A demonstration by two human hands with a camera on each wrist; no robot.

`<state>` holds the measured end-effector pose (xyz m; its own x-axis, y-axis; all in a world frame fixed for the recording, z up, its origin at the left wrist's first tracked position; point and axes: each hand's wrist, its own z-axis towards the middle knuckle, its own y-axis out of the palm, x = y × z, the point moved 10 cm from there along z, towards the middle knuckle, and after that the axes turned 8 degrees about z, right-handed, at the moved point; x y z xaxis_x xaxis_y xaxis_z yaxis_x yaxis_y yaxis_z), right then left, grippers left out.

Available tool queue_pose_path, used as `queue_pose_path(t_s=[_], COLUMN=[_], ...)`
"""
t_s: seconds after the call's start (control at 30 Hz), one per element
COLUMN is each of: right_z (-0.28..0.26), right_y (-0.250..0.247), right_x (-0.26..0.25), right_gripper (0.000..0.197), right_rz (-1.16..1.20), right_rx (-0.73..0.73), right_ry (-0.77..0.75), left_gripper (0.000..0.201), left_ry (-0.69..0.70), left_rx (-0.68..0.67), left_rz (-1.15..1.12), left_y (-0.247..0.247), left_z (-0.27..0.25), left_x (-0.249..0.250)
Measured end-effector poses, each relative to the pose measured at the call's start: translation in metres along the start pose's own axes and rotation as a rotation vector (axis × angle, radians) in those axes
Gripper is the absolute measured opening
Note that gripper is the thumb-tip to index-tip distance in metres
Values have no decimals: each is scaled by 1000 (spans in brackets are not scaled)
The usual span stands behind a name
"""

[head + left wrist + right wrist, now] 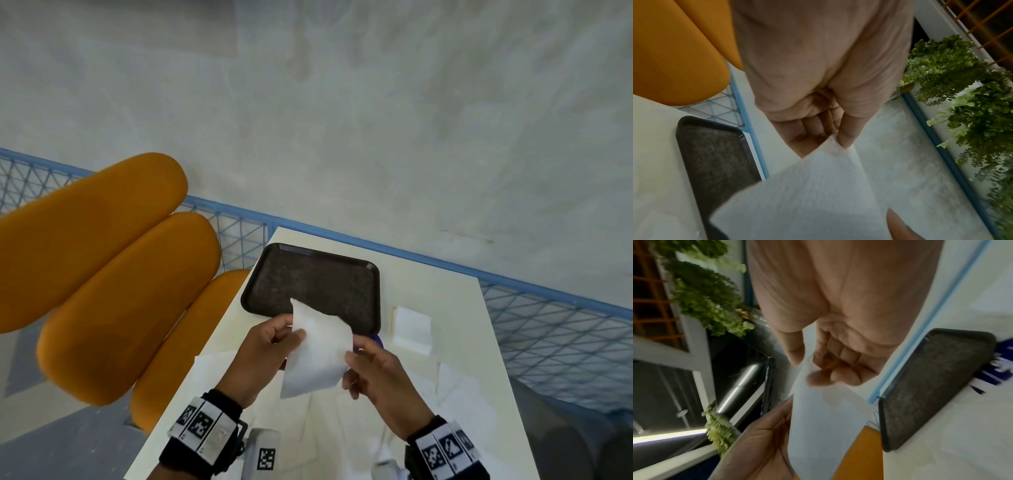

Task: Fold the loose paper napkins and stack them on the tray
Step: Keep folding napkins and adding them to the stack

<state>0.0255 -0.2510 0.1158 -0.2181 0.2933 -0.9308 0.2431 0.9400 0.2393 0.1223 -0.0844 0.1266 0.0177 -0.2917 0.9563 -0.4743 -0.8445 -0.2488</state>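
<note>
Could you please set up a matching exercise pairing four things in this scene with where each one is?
Things:
1. napkin
2. tray
3. folded napkin
4. orange cushions

Places:
A. lying on the table to the right of the tray
B. beyond the table's left edge
C. held in the air between the left hand and the right hand
D. flat on the table, with nothing visible lying on it

Pairs: 1-C, 2-D, 3-A, 4-B
</note>
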Motion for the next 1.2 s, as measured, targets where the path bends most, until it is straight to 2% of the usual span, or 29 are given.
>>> queue_pose_path(t_s=[0.1,0.17,0.27,0.4,0.63,0.73,0.9,1.07,1.2], right_z=[5,8,11,14,14,11,9,4,0], right_y=[4,4,3,0,3,0,3,0,3], right_x=[-21,-30,-41,-49,-57,-58,-61,-66,-69], right_gripper=[14,9,10,10,20,17,26,47,49], right_rz=[-110,-109,-120,-138,-167,-112,-125,-152,-216], right_rx=[14,38,66,86,46,77,48,61,54], right_ry=[-120,-151,-186,-194,-237,-242,-278,-346,-382], left_gripper=[21,22,28,20,20,22,26,26,30], left_ry=[12,18,32,38,56,82,81,-33,-154], left_rx=[32,0,-48,-36,-16,-38,-68,-21,-70], left_rz=[-1,-18,-16,-38,-69,-120,-167,-276,-243], left_y=[-3,0,3,-2,-6,-4,0,-4,3], left_z=[2,2,2,3,1,-3,-6,-9,-11], left_x=[5,9,14,18,23,29,32,21,15])
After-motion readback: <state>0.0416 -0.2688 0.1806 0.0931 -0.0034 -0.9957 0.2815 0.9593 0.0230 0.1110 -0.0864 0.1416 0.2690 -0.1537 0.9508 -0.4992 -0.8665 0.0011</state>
